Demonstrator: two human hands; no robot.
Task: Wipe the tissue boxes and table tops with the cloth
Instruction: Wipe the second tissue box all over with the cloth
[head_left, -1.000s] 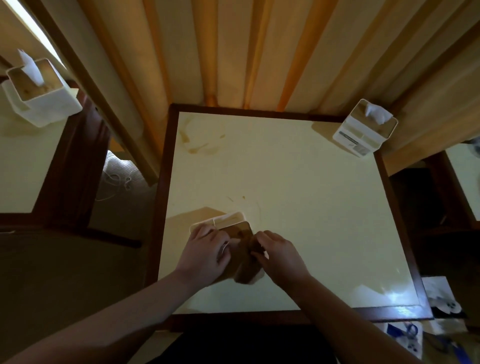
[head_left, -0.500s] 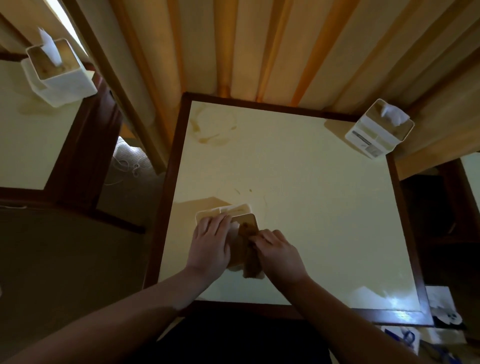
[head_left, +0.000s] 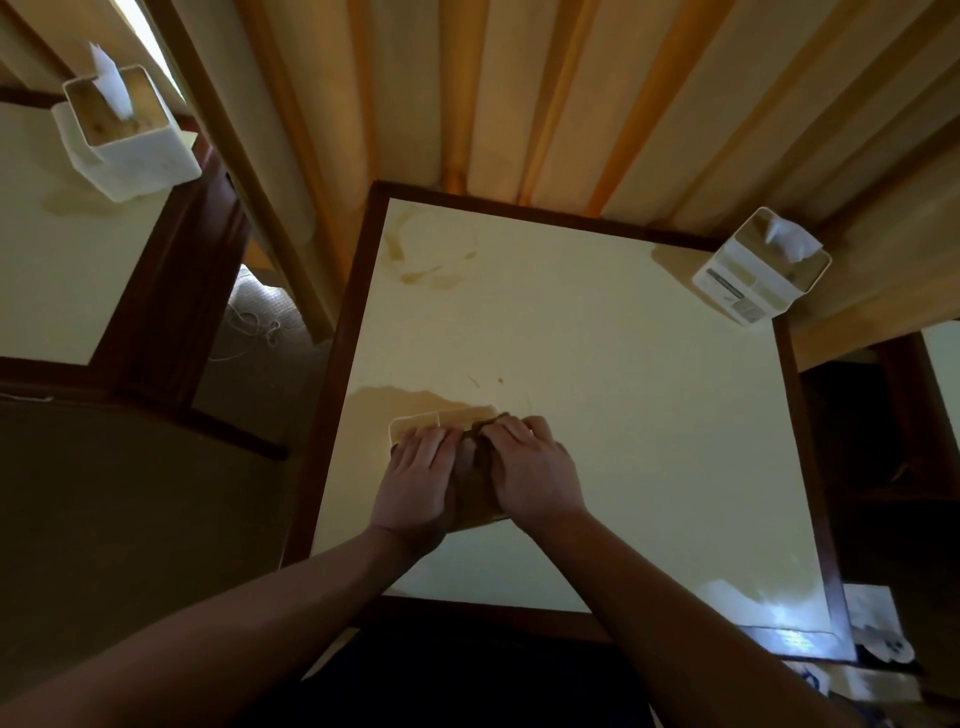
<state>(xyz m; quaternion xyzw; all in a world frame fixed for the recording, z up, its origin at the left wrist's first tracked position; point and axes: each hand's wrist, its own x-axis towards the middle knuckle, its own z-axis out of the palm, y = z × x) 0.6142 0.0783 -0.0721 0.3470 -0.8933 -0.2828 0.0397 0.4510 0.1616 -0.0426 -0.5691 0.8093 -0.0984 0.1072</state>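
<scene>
Since a second ago the cloth (head_left: 480, 441) is pushed toward the far edge of the tissue box (head_left: 441, 418), pressed under the right hand (head_left: 530, 467); the left hand (head_left: 421, 478) lies flat, steadying it. Box-wiping is underway; beyond, the stained table (head_left: 597, 364) is judged next.

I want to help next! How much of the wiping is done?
Nothing looks finished yet. In hand: the left hand steadies the near tissue box while the right hand presses the brown cloth on its top. Left: brown ring stains still mark the middle table, the far-corner tissue box stands untouched, and the left table with its own tissue box shows a smudge too.
</scene>
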